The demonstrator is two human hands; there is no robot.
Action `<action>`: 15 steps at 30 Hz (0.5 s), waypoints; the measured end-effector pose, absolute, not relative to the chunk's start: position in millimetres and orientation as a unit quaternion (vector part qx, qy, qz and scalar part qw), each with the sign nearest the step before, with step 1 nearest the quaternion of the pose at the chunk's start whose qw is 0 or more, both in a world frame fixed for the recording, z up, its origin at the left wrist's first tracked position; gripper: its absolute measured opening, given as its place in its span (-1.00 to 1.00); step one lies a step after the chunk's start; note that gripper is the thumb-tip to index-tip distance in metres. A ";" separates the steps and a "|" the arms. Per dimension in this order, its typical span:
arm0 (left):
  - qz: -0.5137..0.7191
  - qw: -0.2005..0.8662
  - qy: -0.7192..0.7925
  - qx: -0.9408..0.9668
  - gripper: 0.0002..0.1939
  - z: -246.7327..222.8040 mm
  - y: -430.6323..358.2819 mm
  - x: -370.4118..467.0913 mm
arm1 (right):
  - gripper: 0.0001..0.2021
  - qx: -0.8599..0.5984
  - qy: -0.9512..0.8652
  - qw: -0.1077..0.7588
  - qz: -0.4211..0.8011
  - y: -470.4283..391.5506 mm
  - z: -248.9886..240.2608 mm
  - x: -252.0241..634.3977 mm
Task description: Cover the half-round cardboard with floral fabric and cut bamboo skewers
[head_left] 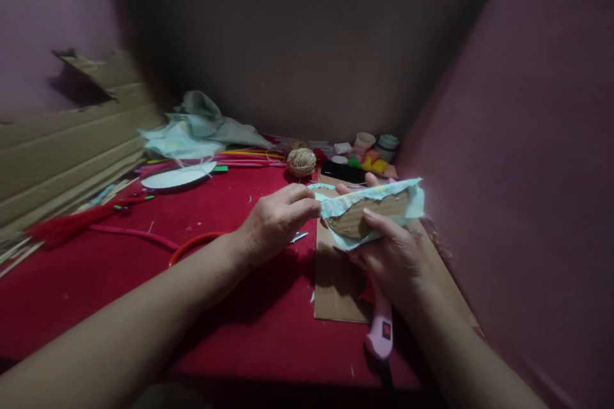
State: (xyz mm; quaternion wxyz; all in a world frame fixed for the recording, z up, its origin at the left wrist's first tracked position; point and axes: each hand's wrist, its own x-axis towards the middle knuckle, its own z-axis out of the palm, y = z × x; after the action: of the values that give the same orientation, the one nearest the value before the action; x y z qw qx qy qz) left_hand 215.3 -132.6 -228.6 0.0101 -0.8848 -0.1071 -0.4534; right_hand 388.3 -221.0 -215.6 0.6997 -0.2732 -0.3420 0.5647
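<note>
My right hand (396, 252) holds a piece of brown cardboard (384, 209) with its thumb pressed on top and fingers underneath. Pale blue patterned fabric (345, 203) is folded over the cardboard's upper edge and sticks out past its right end and lower side. At the left end, my left hand (283, 214) is closed with its fingertips pinching the fabric's edge. Below my right hand lies a pink glue gun (381, 332), its front part hidden by the hand. Scissors with an orange-red handle (196, 239) lie partly under my left forearm.
A cardboard sheet (336, 294) lies on the red cloth (119, 313). Behind stand a twine ball (301, 162), a black object (343, 171), small colourful blocks (378, 166) and cups (364, 140). At left are crumpled fabric (201, 128), a white oval (180, 177) and red strands (71, 220).
</note>
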 end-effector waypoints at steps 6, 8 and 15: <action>-0.459 -0.006 -0.133 -0.878 -0.92 -225.2 -138.1 218.0 | -0.37 -0.263 -0.359 0.695 0.564 -222.4 -214.2 387.7; -0.458 -0.028 -0.141 -0.877 -0.89 -222.9 -140.5 219.6 | -0.36 -0.257 -0.365 0.690 0.569 -222.5 -215.3 388.1; -0.497 -0.178 -0.243 -0.814 -0.89 -230.0 -146.3 225.3 | -0.37 -0.266 -0.349 0.688 0.577 -225.4 -211.6 387.7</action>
State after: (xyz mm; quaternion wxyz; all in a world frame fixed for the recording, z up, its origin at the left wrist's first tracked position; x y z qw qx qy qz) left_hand 225.3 -146.3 -230.0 -0.1785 -0.8138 -0.2435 -0.4966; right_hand 387.7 -225.4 -211.6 0.6885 -0.2662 -0.3494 0.5771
